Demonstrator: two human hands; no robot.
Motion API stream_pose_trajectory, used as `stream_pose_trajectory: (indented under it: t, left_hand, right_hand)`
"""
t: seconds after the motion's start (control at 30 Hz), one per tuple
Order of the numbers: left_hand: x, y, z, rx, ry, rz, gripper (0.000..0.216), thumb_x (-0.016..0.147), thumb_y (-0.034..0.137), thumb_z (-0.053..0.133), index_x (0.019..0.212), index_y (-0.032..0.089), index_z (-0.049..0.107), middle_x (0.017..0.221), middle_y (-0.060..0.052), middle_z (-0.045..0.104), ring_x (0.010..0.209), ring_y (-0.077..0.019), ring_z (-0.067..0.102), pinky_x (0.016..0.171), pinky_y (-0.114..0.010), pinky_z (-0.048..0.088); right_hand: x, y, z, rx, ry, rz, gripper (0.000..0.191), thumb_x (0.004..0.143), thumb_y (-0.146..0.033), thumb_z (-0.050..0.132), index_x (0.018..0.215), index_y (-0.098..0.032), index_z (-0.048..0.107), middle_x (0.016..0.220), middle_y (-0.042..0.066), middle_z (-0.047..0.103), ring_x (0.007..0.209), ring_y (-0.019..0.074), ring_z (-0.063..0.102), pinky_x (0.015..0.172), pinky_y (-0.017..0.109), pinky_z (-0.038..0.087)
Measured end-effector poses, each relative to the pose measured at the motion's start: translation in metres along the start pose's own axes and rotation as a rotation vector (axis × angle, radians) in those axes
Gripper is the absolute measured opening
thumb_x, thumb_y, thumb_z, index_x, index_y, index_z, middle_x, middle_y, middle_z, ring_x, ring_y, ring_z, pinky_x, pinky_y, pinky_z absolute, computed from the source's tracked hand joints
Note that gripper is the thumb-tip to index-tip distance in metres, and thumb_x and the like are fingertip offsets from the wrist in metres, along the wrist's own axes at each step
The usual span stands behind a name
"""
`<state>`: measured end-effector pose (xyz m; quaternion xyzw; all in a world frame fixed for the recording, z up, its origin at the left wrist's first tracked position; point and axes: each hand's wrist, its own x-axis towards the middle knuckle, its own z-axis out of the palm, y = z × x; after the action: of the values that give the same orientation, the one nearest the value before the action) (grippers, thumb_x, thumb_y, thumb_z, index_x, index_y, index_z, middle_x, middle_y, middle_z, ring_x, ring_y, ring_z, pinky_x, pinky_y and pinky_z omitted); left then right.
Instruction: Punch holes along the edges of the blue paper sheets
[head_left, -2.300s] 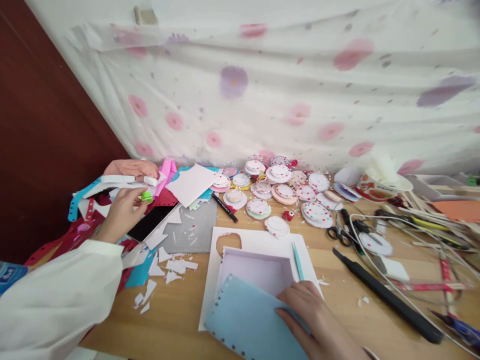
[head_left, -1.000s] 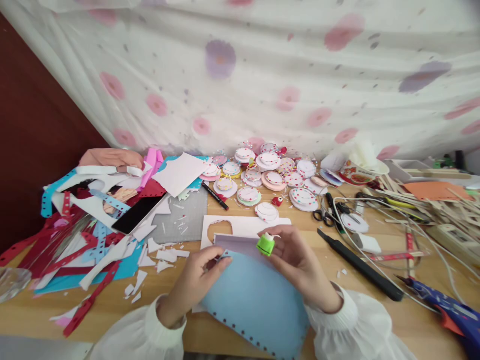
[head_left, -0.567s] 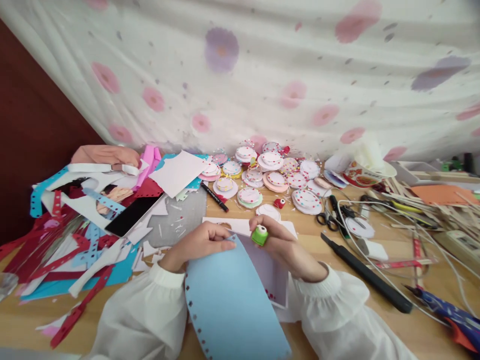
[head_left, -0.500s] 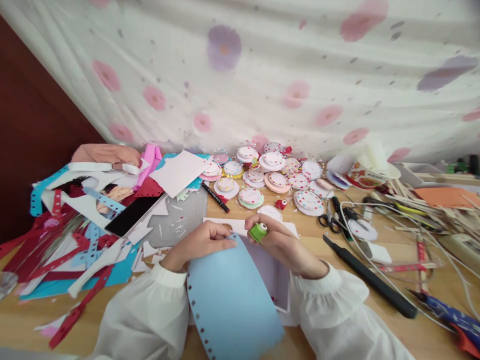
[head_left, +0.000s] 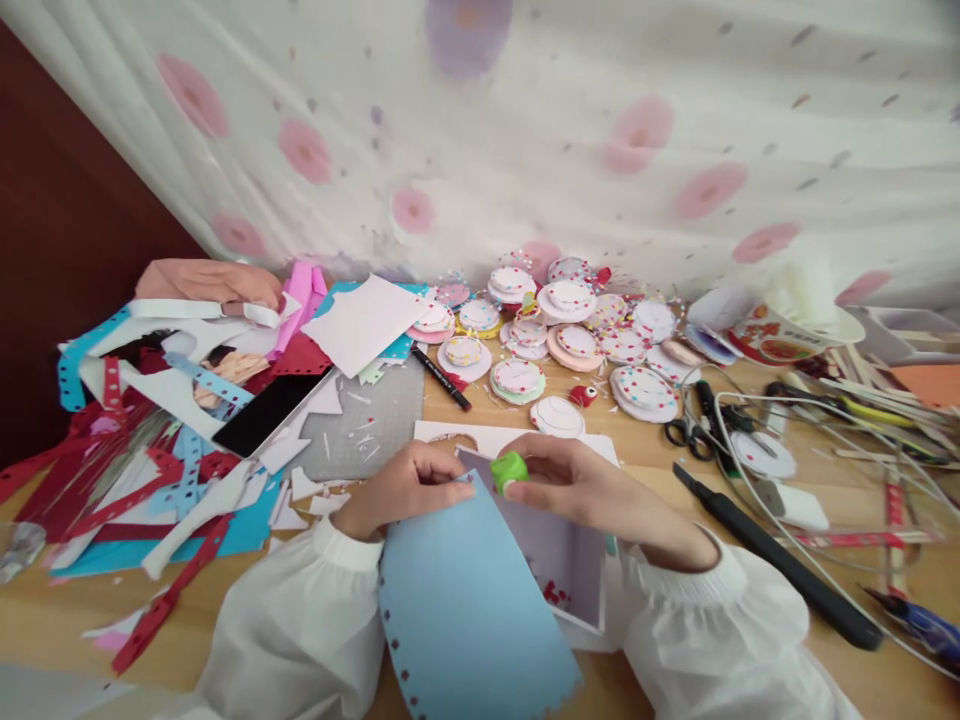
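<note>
My left hand (head_left: 409,488) is closed, pinching the top edge of a light blue sheet of paper (head_left: 474,600). A row of small punched holes runs along the sheet's left side, and its lower right edge is ragged. Between the thumb and fingers of my right hand (head_left: 592,490) is a small green craft punch (head_left: 509,468), just right of the sheet's top corner and apart from it. Behind the sheet stands a shallow white box (head_left: 589,560) with small red bits inside, partly hidden by the paper and my right hand.
Layered paper discs with coloured dots (head_left: 517,378) crowd the back. Paper scraps (head_left: 187,480) and a phone (head_left: 270,412) lie left, by a grey mat (head_left: 364,425) and a black marker (head_left: 441,378). Scissors (head_left: 690,438), a black craft knife (head_left: 780,555) and a white cable (head_left: 720,470) lie right.
My right hand has turned the green punch over, so its white round end no longer faces up. The view has shifted slightly. My left hand still pinches the blue paper.
</note>
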<state>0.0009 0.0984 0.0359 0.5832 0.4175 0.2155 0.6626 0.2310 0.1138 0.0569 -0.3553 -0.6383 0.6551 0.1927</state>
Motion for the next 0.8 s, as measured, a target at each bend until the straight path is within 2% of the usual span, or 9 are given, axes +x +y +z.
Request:
stream_pose_trajectory:
  t: [0.07,0.23,0.4,0.67,0.8]
  left_hand:
    - [-0.001,0.002,0.002,0.012,-0.003,0.001,0.035,0.082,0.037,0.058,0.059,0.013,0.049,0.055,0.005,0.036,0.049,-0.0057,0.031,0.044,-0.019,0.019]
    - [-0.001,0.005,0.005,0.048,0.008,0.027,0.033,0.082,0.035,0.056,0.060,0.013,0.049,0.057,0.005,0.036,0.050,-0.0058,0.032,0.044,-0.019,0.020]
    - [0.000,0.006,0.006,0.094,0.007,0.064,0.036,0.083,0.033,0.056,0.056,0.014,0.041,0.056,0.006,0.031,0.050,-0.0051,0.028,0.044,-0.019,0.019]
    - [0.001,0.006,0.004,0.113,-0.027,0.076,0.036,0.085,0.035,0.054,0.058,0.014,0.044,0.058,0.005,0.033,0.051,-0.0055,0.029,0.044,-0.020,0.019]
    - [0.001,0.007,0.004,0.123,-0.025,0.082,0.035,0.085,0.035,0.054,0.059,0.014,0.044,0.058,0.006,0.033,0.051,-0.0057,0.030,0.045,-0.020,0.019]
  right_hand:
    - [-0.002,-0.002,0.001,-0.065,0.033,0.019,0.023,0.082,-0.039,0.062,0.092,-0.018,0.061,0.084,0.002,0.059,0.072,0.0144,0.052,0.065,0.027,0.042]
    - [-0.004,-0.007,0.006,-0.155,-0.006,0.048,0.028,0.084,-0.045,0.057,0.081,-0.017,0.059,0.069,-0.002,0.048,0.061,0.0111,0.041,0.053,0.024,0.032]
    - [-0.006,-0.011,0.007,-0.145,0.019,0.053,0.028,0.084,-0.044,0.058,0.077,-0.017,0.058,0.069,-0.002,0.047,0.062,0.0108,0.041,0.054,0.024,0.033]
    - [-0.005,-0.004,0.012,-0.158,0.009,0.039,0.032,0.084,-0.048,0.057,0.083,-0.017,0.060,0.072,-0.001,0.052,0.065,0.0120,0.044,0.056,0.024,0.036]
    - [-0.004,-0.006,0.011,-0.150,0.027,0.031,0.033,0.084,-0.049,0.056,0.081,-0.016,0.059,0.071,-0.002,0.049,0.064,0.0114,0.042,0.055,0.024,0.034]
